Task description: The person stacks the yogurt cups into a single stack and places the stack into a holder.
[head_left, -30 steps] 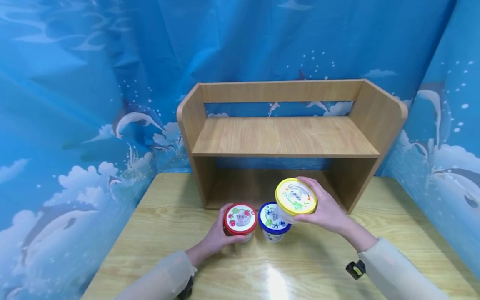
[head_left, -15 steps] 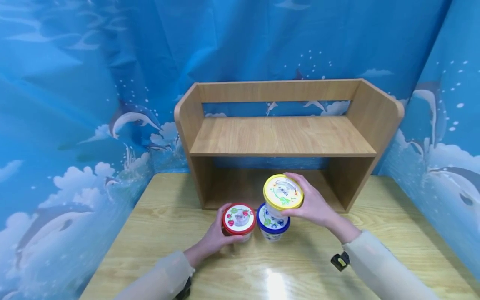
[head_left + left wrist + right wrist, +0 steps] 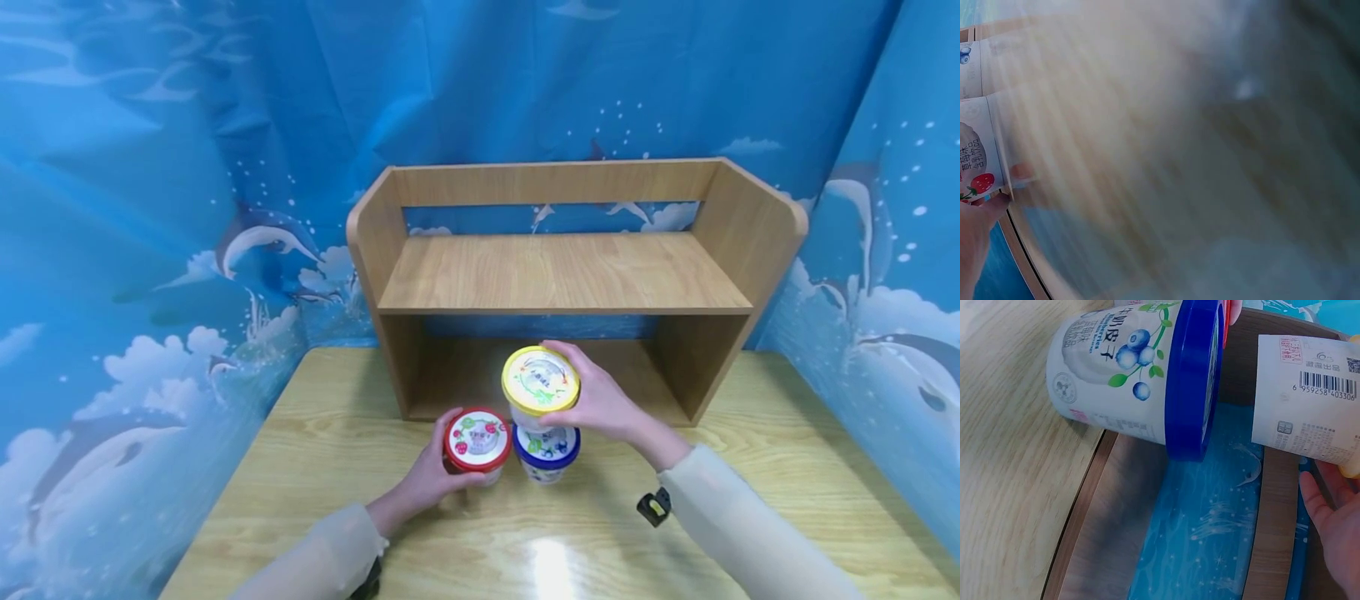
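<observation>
**High at twelve: the yellow-lidded tub [image 3: 540,381] off the table, a gap beneath it!**

And here it is, in the right hand [image 3: 600,404]: fingers curled round the back, thumb at about five o'clock, the tub pinched between them. Call the person's far side twelve. The hand comes in from four, and its long axis looks near upright. Now the relation it all hinges on: just below sits the blue-lidded tub [image 3: 547,452], and from that one the yellow lies at twelve, overlapping the rear of its lid in the head view. Touching? No! The right wrist view shows daylight between white base and blue rim. The right hand is clearly the nearer to that gap.

Over at nine o'clock from the blue stands the red-lidded tub [image 3: 478,439], upright, right beside it; whether the two touch, I can't tell. The left hand [image 3: 435,479] has it from eight, fingers bent round the far side, thumb across the front.

Underfoot, a pale wood-grain table [image 3: 337,467], with a bright glare at six. At twelve looms a wooden shelf unit [image 3: 566,271], its lower bay just beyond the tubs. All round the back and sides, a blue sea-and-dolphin backdrop [image 3: 495,83].
</observation>
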The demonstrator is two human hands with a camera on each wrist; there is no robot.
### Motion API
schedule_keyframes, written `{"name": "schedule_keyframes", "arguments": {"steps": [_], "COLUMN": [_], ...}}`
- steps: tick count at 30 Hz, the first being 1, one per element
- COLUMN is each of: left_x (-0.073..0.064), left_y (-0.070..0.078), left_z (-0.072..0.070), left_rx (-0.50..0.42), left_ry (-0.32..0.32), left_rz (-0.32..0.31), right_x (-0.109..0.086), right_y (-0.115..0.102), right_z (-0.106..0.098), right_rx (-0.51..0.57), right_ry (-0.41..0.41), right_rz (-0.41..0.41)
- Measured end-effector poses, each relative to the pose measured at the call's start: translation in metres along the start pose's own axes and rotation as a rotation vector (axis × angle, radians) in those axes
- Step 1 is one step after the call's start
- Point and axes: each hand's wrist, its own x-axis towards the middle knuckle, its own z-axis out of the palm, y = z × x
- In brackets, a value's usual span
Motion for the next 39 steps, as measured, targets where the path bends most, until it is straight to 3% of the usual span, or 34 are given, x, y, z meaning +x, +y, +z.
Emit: {"name": "schedule_keyframes", "arguments": {"steps": [12,20,24,31,39], "left_x": [0.000,0.000,0.002,0.009,0.009], "left_y": [0.001,0.001,-0.005,-0.034,-0.038], "left_z": [0.000,-0.001,-0.001,0.001,0.000], "left_rx": [-0.026,-0.034,-0.034,-0.023,-0.047], "left_ry": [-0.011,-0.031,-0.030,-0.032,-0.042], "left_rz": [0.028,0.014,0.029,0.051,0.027], "right_x": [0.015,0.021,0.025,0.026,0.025], "right_y": [-0.001,-0.004,-0.006,-0.010,-0.014], "right_z": [0.014,0.026,0.032,0.042,0.053], "right_rx": [0.003,0.036,0.039,0.047,0.040], "right_ry": [-0.017,-0.044,-0.045,-0.076,-0.115], "right_rz": [-0.017,0.007,0.008,0.011,0.017]}}
